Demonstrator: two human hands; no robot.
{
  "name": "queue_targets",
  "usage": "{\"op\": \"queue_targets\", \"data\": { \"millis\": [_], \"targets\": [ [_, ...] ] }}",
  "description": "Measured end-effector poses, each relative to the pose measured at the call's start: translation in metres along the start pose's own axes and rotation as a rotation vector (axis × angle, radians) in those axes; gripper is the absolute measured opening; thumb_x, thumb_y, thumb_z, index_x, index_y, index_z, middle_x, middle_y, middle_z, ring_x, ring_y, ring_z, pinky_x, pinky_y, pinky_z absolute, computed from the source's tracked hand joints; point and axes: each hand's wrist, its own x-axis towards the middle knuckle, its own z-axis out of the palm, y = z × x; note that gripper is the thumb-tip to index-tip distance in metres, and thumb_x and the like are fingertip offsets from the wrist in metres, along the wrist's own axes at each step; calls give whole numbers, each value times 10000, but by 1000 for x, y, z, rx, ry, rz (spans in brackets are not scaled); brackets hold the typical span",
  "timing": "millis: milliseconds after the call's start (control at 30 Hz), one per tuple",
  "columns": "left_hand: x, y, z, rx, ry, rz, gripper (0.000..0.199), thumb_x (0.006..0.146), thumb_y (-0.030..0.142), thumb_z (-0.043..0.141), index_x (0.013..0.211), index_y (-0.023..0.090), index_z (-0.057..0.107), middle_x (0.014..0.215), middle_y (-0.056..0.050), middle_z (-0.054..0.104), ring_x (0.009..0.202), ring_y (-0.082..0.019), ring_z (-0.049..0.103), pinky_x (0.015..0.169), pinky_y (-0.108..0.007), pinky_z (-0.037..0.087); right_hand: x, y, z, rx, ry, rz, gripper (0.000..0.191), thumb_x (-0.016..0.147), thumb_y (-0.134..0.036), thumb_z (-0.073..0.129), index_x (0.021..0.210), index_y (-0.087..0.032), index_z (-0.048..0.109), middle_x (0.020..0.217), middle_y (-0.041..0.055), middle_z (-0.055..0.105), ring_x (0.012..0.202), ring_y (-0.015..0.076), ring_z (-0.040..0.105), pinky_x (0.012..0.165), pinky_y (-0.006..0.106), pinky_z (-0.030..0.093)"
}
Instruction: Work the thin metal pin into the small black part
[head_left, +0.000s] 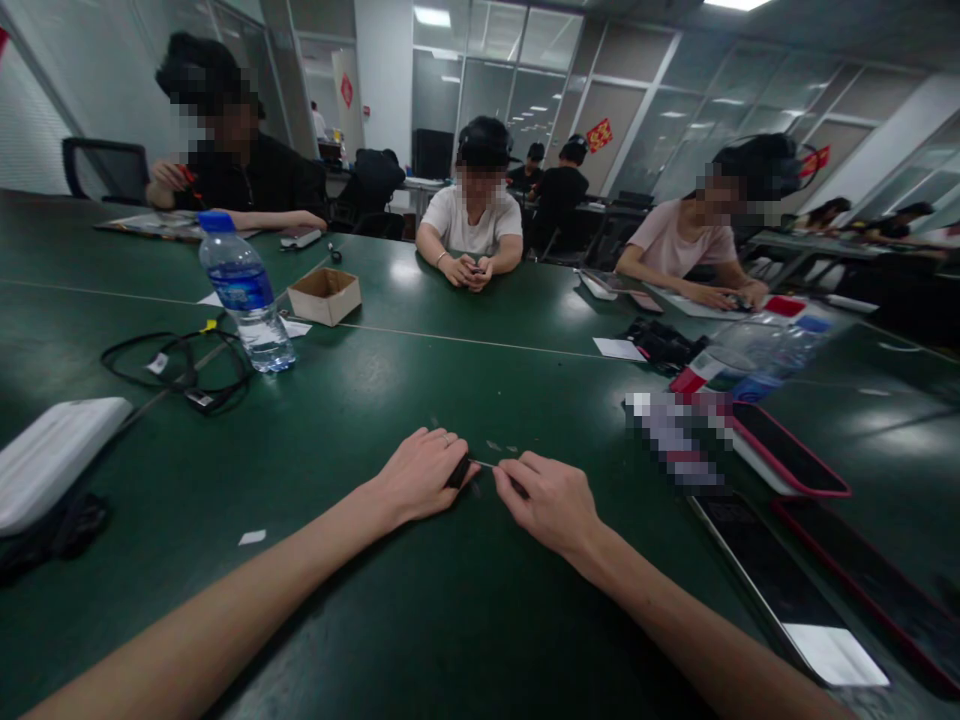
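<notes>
My left hand point(424, 470), a ring on one finger, is closed around a small black object point(458, 471) just above the green table point(360, 600). My fingers cover most of it, so its kind does not show. Opposite it, my right hand point(551, 500) pinches a thin tool with a metal shaft point(482, 464). The shaft points left and reaches the black object; whether its tip is inside or only against it, I cannot tell. The tool's handle is mostly hidden in my right fingers. Small clear scraps point(495, 446) lie just beyond my hands.
To the left stand a water bottle point(244, 290), an open cardboard box point(324, 297), a black cable point(187, 375) and a white device point(56, 455). Phones point(780, 570) and more bottles point(750, 350) fill the right side. Several people sit across the table, one in a white shirt point(469, 220).
</notes>
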Motion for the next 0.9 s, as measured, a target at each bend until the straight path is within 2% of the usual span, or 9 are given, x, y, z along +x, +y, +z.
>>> {"op": "queue_targets", "data": {
  "millis": [167, 267, 333, 433, 500, 600, 767, 900],
  "targets": [
    [-1, 0, -3, -4, -19, 12, 325, 965, 417, 329, 836, 177, 505, 834, -64, 611, 788, -208, 547, 709, -339, 386, 0, 5, 0, -29, 16, -16, 347, 952, -330, 409, 854, -167, 699, 714, 22, 620, 574, 80, 491, 527, 198, 313],
    [0, 1, -3, -13, -21, 6, 336, 967, 432, 316, 845, 181, 503, 834, -62, 619, 777, -203, 541, 705, -337, 386, -2, 6, -2, -13, 74, -52, 329, 941, -299, 418, 840, -160, 699, 693, 21, 618, 562, 78, 488, 525, 199, 314],
    [1, 2, -2, -6, -19, -10, 345, 968, 436, 309, 848, 181, 508, 839, -67, 623, 776, -203, 543, 714, -342, 389, -5, 0, -3, 25, 106, -160, 305, 924, -273, 433, 797, -162, 688, 658, 12, 604, 538, 74, 469, 519, 203, 311],
    [3, 2, 3, 17, -22, -35, 346, 966, 433, 310, 844, 184, 518, 844, -71, 626, 791, -215, 553, 719, -354, 395, -11, -18, -3, 91, 117, -441, 276, 881, -277, 463, 703, -187, 654, 592, -12, 558, 503, 79, 426, 501, 224, 293],
    [4, 2, 5, 29, -25, -39, 334, 961, 431, 323, 854, 187, 524, 851, -70, 627, 802, -222, 557, 723, -359, 396, -12, -26, -2, 100, 110, -542, 254, 870, -297, 474, 719, -195, 651, 591, -16, 549, 506, 86, 422, 496, 236, 282],
    [4, 2, 6, 34, -17, -39, 319, 958, 420, 330, 858, 187, 524, 857, -71, 625, 808, -224, 557, 732, -362, 395, -8, -17, -1, 71, 82, -441, 258, 891, -279, 461, 754, -185, 658, 636, -4, 576, 531, 87, 446, 510, 233, 296],
    [3, 3, 3, 11, -29, -14, 324, 955, 426, 329, 856, 187, 524, 841, -65, 618, 791, -219, 553, 728, -361, 396, 2, 21, -1, 0, 5, -113, 306, 941, -292, 416, 846, -165, 678, 713, 24, 614, 593, 92, 499, 562, 219, 336],
    [3, 4, 1, 25, -23, -16, 309, 945, 426, 359, 859, 182, 530, 840, -69, 618, 804, -218, 558, 740, -359, 399, 4, 24, -2, 36, -37, -67, 303, 950, -300, 409, 876, -178, 676, 728, 13, 619, 598, 87, 501, 564, 209, 334]
  ]
}}
